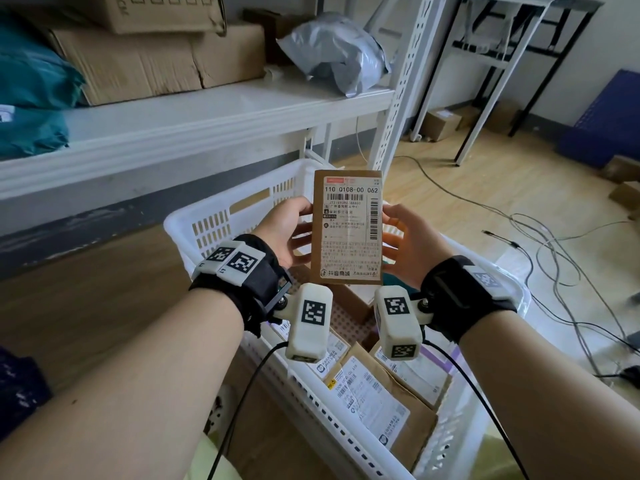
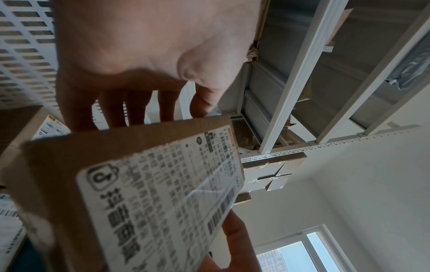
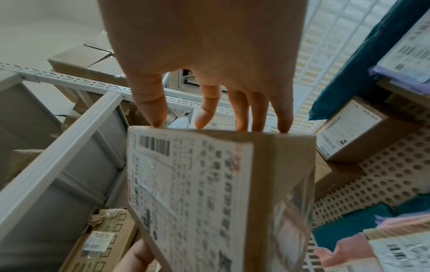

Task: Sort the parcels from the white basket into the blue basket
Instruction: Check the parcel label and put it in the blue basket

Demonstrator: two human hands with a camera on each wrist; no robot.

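I hold a brown parcel (image 1: 347, 227) upright between my two hands, label facing me. My left hand (image 1: 284, 233) grips its side at 9 o'clock, thumb in front and fingers (image 2: 137, 108) behind. My right hand (image 1: 401, 244) grips the side at 3 o'clock, with my fingertips (image 3: 285, 125) on the edge. The parcel hangs over the white basket (image 1: 221, 220), which has more parcels (image 1: 381, 400) inside at 6 o'clock. A shelf (image 1: 207, 116) with boxes stands at 11 o'clock. Something blue (image 1: 606, 123) sits at 2 o'clock, with cables (image 1: 554, 258) on the floor near it.
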